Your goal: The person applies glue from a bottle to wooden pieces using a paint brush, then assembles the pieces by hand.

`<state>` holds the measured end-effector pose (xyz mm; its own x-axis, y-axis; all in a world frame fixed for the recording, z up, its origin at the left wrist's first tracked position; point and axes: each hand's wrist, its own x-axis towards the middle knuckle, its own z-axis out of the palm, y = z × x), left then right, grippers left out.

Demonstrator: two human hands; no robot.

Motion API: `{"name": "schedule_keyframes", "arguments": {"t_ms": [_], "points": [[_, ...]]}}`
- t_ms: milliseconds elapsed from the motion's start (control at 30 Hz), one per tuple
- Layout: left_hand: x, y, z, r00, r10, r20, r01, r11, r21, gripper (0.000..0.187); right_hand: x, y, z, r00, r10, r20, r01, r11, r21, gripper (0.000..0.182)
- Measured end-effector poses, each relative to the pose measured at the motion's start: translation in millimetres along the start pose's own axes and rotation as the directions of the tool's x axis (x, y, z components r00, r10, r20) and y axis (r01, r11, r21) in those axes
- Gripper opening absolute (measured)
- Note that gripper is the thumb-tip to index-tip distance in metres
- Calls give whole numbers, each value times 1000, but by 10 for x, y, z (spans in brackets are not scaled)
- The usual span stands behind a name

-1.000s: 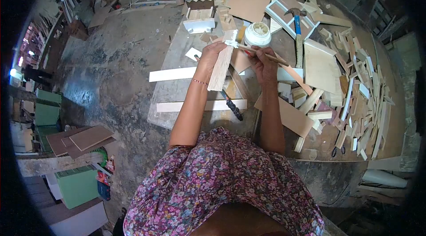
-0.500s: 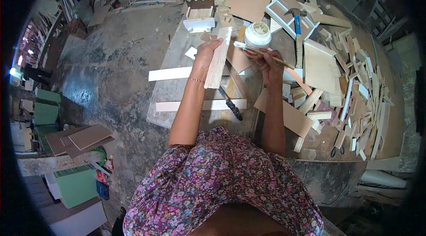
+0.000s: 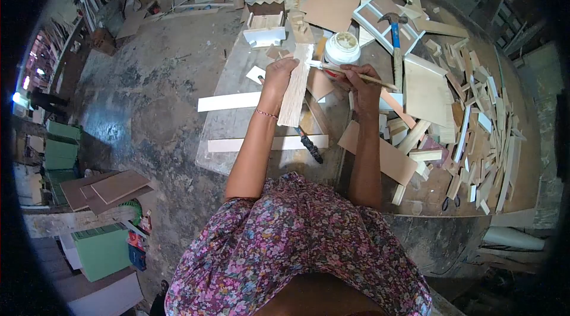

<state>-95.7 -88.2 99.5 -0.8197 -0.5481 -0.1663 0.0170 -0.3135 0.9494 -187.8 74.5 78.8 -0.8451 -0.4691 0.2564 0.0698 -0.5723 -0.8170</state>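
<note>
A flat strip of pale wood [image 3: 294, 93] is gripped along its left side by my left hand [image 3: 280, 78], fingers closed round it. My right hand [image 3: 362, 83] pinches a paintbrush [image 3: 374, 80] by its wooden handle. The white-coated brush tip touches the upper right edge of the strip, where white shows on the wood. Just behind the brush stands an open white jar [image 3: 342, 49] with whitish stuff inside. Below the strip lies a tool with a dark wrapped handle [image 3: 311, 148]; its other end is hidden under the strip.
A small wooden box piece [image 3: 265, 35] stands at the table's far left. To the right lie a claw hammer [image 3: 396, 43], a white frame [image 3: 371, 16] and a pile of wood offcuts [image 3: 475, 120]. White strips [image 3: 228, 101] lie left of my arm; scissors [image 3: 451, 203] rest near the front edge.
The wood strip has turned its broad face more toward me and shifted slightly down. The brush has moved left from beside the strip onto its edge.
</note>
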Motion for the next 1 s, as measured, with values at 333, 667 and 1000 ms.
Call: {"name": "schedule_keyframes", "arguments": {"t_ms": [333,667,1000], "points": [[-53,60,46,998,18,54,-17,1000,-21,18,118,9,-22,996,-41,-81,38,999,-37,7],[-49,42,47,999,0,40,1,1000,-20,17,60,-68,-22,998,8,-57,-9,1000,-18,11],[-37,-5,65,998,28,51,-28,1000,1,16,162,-6,-49,983,-131,-132,120,989,-92,13]]}}
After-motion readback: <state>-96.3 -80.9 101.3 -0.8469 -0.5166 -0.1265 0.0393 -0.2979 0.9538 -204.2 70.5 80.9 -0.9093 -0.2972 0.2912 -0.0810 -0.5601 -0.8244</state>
